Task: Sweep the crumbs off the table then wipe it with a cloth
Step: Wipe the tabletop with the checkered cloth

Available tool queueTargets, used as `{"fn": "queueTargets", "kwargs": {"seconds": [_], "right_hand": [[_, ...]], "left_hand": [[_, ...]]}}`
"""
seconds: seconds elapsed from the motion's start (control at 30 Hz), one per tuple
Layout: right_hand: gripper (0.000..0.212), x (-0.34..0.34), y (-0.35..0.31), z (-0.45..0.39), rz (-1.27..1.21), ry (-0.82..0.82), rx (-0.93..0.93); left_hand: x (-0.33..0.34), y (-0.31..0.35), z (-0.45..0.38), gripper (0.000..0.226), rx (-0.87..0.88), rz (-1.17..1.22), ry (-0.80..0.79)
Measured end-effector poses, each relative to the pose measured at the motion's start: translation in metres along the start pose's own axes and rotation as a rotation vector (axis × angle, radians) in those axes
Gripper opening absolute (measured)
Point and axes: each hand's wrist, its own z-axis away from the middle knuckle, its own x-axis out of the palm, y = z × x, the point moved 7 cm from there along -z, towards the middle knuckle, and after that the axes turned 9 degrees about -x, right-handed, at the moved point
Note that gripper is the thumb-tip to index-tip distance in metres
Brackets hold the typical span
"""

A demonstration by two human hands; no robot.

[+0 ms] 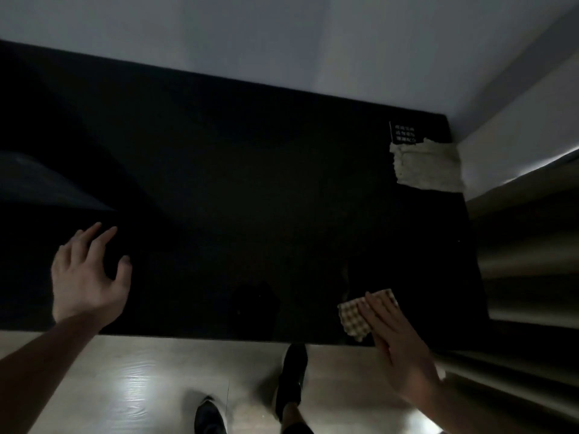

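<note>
A black table (250, 183) fills the middle of the head view in dim light. My right hand (398, 343) lies flat, fingers together, pressing a checked cloth (352, 317) onto the table close to its near right edge. My left hand (87, 277) hovers over the table's near left part, fingers spread, holding nothing. A pale, fluffy cloth (426, 166) lies at the table's far right corner. I can make out no crumbs on the dark surface.
A small black card with white print (404, 133) lies just behind the pale cloth. Curtain folds (526, 261) hang along the table's right side. A white wall (282, 36) backs the table. My dark shoes (291, 380) stand on pale wooden floor (141, 386).
</note>
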Motion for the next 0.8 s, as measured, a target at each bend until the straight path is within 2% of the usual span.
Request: {"fn": "queueTargets", "kwargs": {"seconds": [0.13,0.27,0.37,0.5,0.6,0.8], "right_hand": [[0.056,-0.021,0.022,-0.045,-0.121,0.059,0.075],[0.055,-0.068,0.077,-0.171,-0.081,0.2,0.236],[0.051,-0.098,0.119,-0.274,0.023,0.294,0.242],[0.059,-0.109,0.168,-0.352,0.158,0.187,0.332],[0.069,-0.098,0.163,-0.349,0.243,0.175,0.346],[0.053,-0.076,0.131,-0.236,0.071,0.199,0.113]], "left_hand": [[0.0,0.001,-0.001,0.067,-0.017,-0.008,0.009],[-0.002,0.003,-0.001,0.067,-0.032,0.008,0.046],[-0.003,0.003,-0.001,0.067,-0.034,-0.007,0.057],[-0.002,0.003,-0.004,0.069,-0.03,-0.015,0.059],[-0.002,0.003,-0.004,0.07,-0.024,-0.011,0.053],[-0.003,0.006,-0.002,0.066,-0.016,-0.001,0.041]]}}
